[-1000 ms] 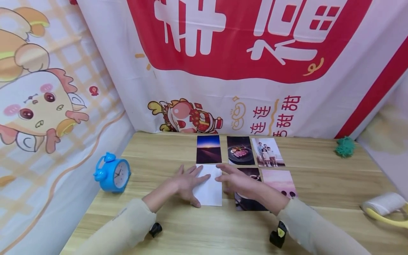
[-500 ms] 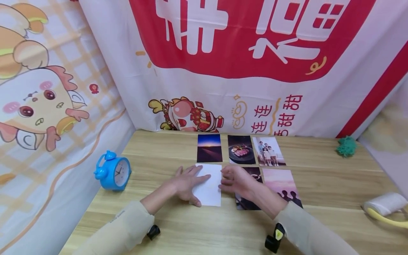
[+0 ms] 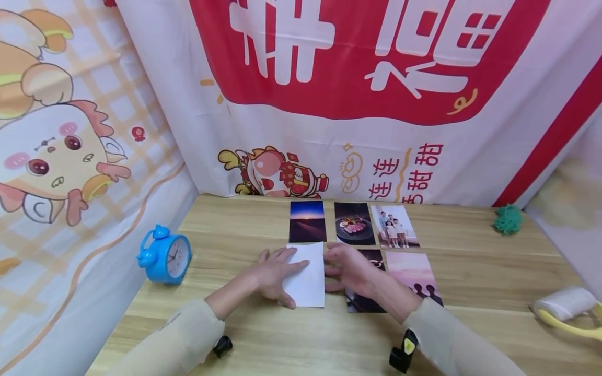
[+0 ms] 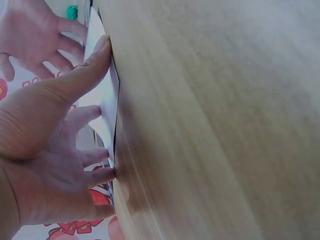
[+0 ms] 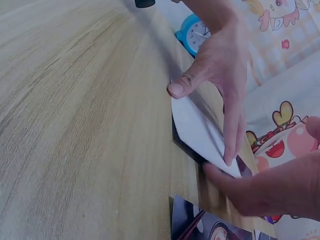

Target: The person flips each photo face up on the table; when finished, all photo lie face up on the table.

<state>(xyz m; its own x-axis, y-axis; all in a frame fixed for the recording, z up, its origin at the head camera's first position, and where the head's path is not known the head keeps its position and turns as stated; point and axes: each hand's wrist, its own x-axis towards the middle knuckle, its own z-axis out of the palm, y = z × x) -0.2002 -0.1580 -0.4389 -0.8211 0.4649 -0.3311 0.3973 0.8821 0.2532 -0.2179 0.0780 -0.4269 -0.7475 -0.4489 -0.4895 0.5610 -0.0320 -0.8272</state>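
A blank white card (image 3: 305, 277) lies on the wooden table in the head view, its right edge slightly raised. My left hand (image 3: 274, 274) rests on the card's left side with fingers spread, the thumb near its lower edge. At the card's right edge is my right hand (image 3: 350, 269), a fingertip touching that edge in the right wrist view. Above the card lies a sunset photo (image 3: 308, 221). Partly under my right hand is a dark photo of a bowl and chopsticks (image 5: 212, 222). Beside it lies a pink-sky photo (image 3: 414, 274).
A steak-plate photo (image 3: 354, 223) and a family photo (image 3: 395, 226) lie along the back. A blue alarm clock (image 3: 166, 256) stands at the left. To the right are a green tangled bundle (image 3: 508, 219) and a white roll with a yellow handle (image 3: 566, 304).
My right hand has drawn its fingers in and moved slightly along the card's right edge. That edge has lifted a little. My left hand has stayed on the card.
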